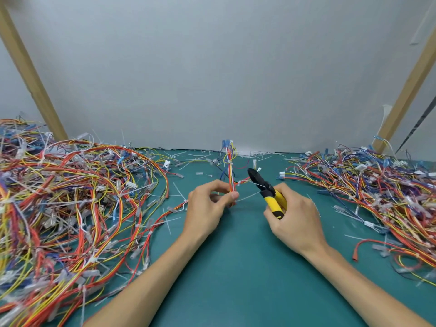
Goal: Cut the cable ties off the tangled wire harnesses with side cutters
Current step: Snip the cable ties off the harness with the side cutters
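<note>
The wire harness (230, 171) being worked on stands roughly upright at the middle of the green mat (236, 267), its red, yellow and blue leads fanning out toward the grey wall (212, 67). A white cable tie (239, 182) cinches it just above the grip. The black head of the side cutters (266, 188) points up and left, close to that tie; whether it touches cannot be told.

Bare mat runs from the harness to the near edge – a wedge of open room between the forearms. It is hemmed in by a large heap of harnesses (70, 197) on the left and a lower spread of harnesses (377, 185) on the right. Cut tie scraps (247, 153) lie along the back edge, and a slanted wooden post (30, 74) rises behind the left heap.

The left hand (207, 208) pinches the bundle's lower end, thumb (232, 197) pressed against curled fingers. The right hand (297, 220) wraps the yellow handles, fingers (286, 192) closed around them.
</note>
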The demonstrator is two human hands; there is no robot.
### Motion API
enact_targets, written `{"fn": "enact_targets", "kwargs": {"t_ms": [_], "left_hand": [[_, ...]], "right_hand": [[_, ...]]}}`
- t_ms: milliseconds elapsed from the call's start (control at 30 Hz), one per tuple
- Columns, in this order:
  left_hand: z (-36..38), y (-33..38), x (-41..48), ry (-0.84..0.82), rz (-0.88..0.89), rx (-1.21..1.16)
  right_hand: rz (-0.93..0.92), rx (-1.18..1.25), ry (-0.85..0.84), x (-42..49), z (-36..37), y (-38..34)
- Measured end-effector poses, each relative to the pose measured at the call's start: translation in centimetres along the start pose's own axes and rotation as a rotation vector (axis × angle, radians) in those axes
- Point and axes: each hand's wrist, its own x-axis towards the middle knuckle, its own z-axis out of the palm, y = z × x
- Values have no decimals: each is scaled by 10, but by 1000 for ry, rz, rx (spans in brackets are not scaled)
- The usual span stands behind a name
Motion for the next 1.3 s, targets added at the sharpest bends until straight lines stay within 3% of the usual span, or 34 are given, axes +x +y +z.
{"fn": "enact_targets", "kwargs": {"t_ms": [267,633,867,1067,1300], "left_hand": [[-9,2,7,-129,-238,-294],[-26,-5,11,-301,-224,-443],[-20,-7,11,-291,-166,-401],[-15,-11,12,-279,-113,-355],[-15,-13,14,-281,-103,-242]], "right_hand": [[-16,-117,-86,-1,0,-4],[9,-69,-31,1,4,3],[-27,44,11,6,4,3],[-178,-311,46,11,-5,20],[-81,-214,15,11,1,23]]}}
